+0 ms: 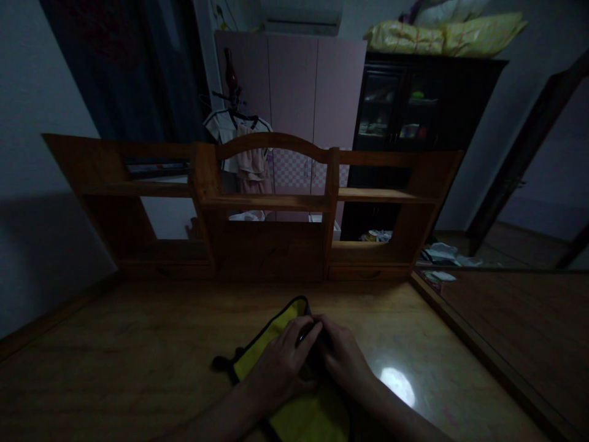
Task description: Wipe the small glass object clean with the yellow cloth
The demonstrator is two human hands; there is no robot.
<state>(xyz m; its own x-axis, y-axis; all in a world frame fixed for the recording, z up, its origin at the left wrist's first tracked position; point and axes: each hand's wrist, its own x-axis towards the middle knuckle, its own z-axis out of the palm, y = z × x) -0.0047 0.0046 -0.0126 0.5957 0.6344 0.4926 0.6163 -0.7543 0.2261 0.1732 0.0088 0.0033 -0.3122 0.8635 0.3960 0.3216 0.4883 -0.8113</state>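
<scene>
A yellow cloth piece with black edging [307,412] lies on the wooden surface, with a dark loop [223,363] at its left corner. Over its middle my two hands come together. My left hand [280,362] rests across the cloth, its fingers bent and closed around something dark with a small shiny spot. Close against it, my right hand [345,353] has its fingers curled in on the same dark spot. What they hold is mostly hidden by the fingers and the dim light.
A low wooden shelf unit [265,201] with small drawers stands across the back of the wooden surface [151,344]. Behind it are a pink wardrobe [294,92], hanging clothes [251,153] and a dark cabinet [427,104]. A raised wooden edge [464,341] runs along the right.
</scene>
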